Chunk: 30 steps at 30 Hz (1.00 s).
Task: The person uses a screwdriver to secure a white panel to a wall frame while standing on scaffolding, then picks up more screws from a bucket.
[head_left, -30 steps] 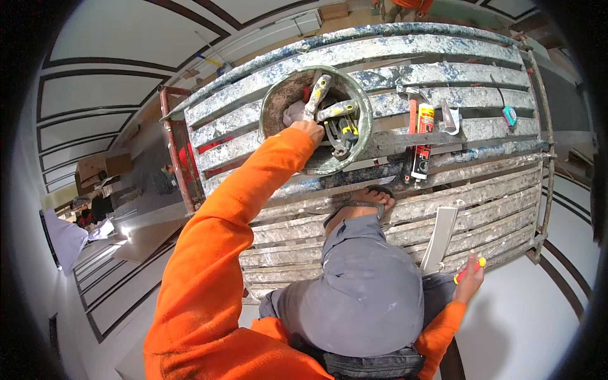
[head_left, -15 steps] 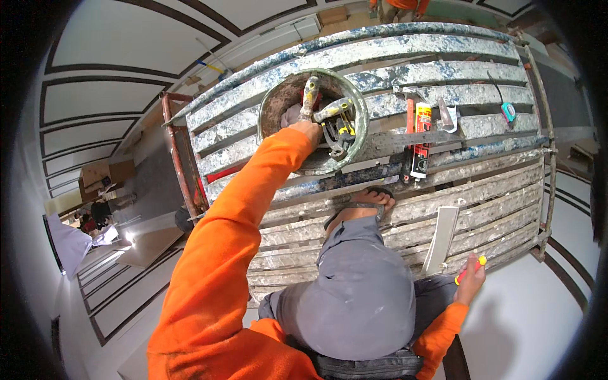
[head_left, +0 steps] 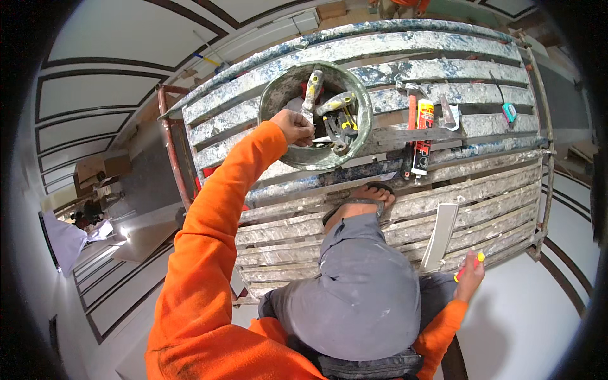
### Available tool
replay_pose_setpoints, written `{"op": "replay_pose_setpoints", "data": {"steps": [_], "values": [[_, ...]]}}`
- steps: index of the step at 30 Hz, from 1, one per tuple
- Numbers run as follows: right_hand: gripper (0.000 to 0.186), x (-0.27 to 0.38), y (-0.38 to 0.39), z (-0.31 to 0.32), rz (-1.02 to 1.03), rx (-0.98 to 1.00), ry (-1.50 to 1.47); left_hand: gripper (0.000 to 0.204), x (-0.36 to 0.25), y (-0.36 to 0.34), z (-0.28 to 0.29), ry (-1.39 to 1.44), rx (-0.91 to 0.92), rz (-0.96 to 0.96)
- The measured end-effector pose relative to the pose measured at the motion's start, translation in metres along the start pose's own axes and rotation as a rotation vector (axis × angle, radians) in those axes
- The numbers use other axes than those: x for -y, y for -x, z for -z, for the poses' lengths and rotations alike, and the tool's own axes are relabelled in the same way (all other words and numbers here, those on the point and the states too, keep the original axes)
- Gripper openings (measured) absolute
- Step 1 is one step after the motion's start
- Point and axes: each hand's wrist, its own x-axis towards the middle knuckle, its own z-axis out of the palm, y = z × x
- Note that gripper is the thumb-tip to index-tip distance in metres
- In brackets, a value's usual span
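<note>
My left hand [head_left: 296, 127] is over the left part of a paint-stained bucket [head_left: 270, 95], fingers curled together; what they hold is hard to make out. Inside are yellow-marked tool handles [head_left: 337, 104], pliers-like tools [head_left: 344, 136] and other small items. Low at the right, my right hand [head_left: 468, 280] grips a red-and-yellow screwdriver [head_left: 478, 259] beside my bent leg. Right of the bucket lie a sealant tube [head_left: 422, 152], a red-handled tool [head_left: 411, 114], a metal strip [head_left: 396, 135] and a teal tape measure [head_left: 508, 112].
A paint-splattered slatted scaffold platform [head_left: 443, 41] has metal rails [head_left: 179, 158] at its ends. A pale board strip [head_left: 438, 235] lies near my sandalled foot [head_left: 377, 197]. Another person in orange [head_left: 405, 6] is beyond the far edge. Boxes [head_left: 92, 168] sit lower down at left.
My left hand has moved leftward from among the tool handles toward the bucket's left side, with its fingers now curled. My right hand with the screwdriver has barely moved.
</note>
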Motion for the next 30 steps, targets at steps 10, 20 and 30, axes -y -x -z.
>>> {"op": "replay_pose_setpoints", "data": {"steps": [10,20,30], "values": [[0.02,0.04,0.005,-0.101,0.19,0.379,0.116,0.058,0.0,0.067,-0.005,-0.927,-1.294,-0.7],[0.04,0.133,0.015,-0.314,0.516,0.507,0.259,0.022,0.022,0.083,-0.11,0.625,-0.468,-0.026],[0.043,0.169,0.005,-0.299,0.574,0.531,0.229,0.022,-0.001,0.041,-0.097,-0.7,-0.386,-0.75]]}}
